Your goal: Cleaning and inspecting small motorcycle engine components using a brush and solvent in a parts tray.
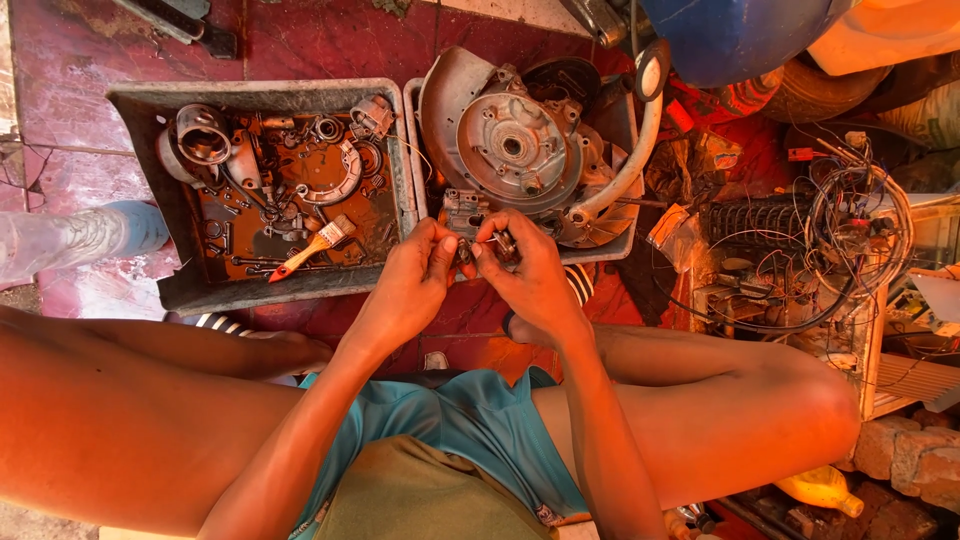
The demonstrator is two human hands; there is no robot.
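Both grips pinched shut w/ us: left hand (pixel 415 275) & right hand (pixel 530 275) hold a small metal part (pixel 500 243) together, just above grey tray (pixel 615 245) w/ engine casing (pixel 515 145).

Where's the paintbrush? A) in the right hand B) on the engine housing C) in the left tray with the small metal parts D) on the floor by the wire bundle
C: the paintbrush lies in the left tray among oily parts, clear of both hands.
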